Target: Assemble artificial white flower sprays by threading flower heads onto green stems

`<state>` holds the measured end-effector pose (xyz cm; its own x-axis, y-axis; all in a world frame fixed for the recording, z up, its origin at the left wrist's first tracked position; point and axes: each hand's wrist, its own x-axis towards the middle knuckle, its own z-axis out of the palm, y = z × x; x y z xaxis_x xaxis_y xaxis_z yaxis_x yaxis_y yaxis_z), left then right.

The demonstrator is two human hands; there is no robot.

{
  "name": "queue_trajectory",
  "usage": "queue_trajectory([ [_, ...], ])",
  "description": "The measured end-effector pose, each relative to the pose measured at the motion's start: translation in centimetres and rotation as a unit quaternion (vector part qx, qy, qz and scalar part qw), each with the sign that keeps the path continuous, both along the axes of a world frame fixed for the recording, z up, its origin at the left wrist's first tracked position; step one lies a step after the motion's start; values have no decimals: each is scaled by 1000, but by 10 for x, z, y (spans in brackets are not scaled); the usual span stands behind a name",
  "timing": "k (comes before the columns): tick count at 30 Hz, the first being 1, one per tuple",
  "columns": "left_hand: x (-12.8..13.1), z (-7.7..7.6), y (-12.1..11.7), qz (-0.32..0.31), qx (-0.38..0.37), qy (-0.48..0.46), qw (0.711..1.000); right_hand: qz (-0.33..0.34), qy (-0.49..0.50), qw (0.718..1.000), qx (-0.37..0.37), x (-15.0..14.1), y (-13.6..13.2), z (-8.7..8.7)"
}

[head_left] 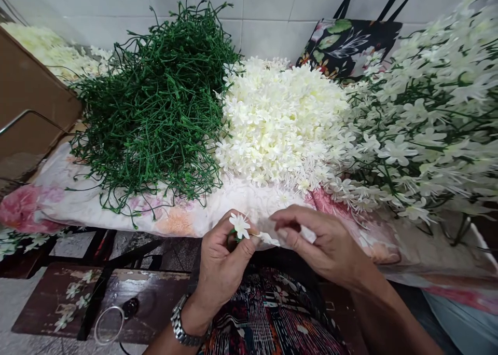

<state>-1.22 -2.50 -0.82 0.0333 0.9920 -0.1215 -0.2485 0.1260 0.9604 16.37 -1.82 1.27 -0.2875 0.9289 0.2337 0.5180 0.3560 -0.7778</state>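
My left hand (225, 259) is closed around a thin green plastic stem, mostly hidden by the fingers. A small white artificial flower (239, 226) shows above its curled fingers. A second white blossom (268, 239) sticks out sideways past the left thumb, toward my right hand. My right hand (321, 241) is beside it, slightly blurred, with fingers curled and thumb and forefinger near each other. Something white shows inside that curl; I cannot make out what it is. Both hands are at the near edge of the cloth-covered table (241, 204).
Behind the hands lie a tangled heap of green stems (159, 106) and a pile of loose white blossoms (280, 121). Finished-looking flower sprays (420, 126) crowd the right side. A cardboard box (35, 95) is at left, a floral bag (350, 49) by the wall, a wooden bench (148, 298) below.
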Motion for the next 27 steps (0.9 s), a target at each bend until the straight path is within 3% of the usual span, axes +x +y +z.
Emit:
queue_trajectory([
  [4,-2,-5,2,34,-20,55,998,-85,-127,983,104,22,2,-2],
  [8,0,-8,5,32,-52,55,997,-47,-213,973,71,18,-2,-3],
  [13,7,4,10,29,-108,3,994,-34,-274,960,55,3,-5,-9],
  [17,10,13,13,42,-154,-39,986,-53,-204,977,23,8,-5,-6],
  [20,12,16,13,39,-170,-54,983,-93,-80,992,-14,11,-8,1],
  [23,14,16,11,29,-176,-46,983,-91,56,993,-40,1,-14,6],
  [27,16,18,8,13,-191,-44,981,-85,131,988,4,-18,-18,1],
])
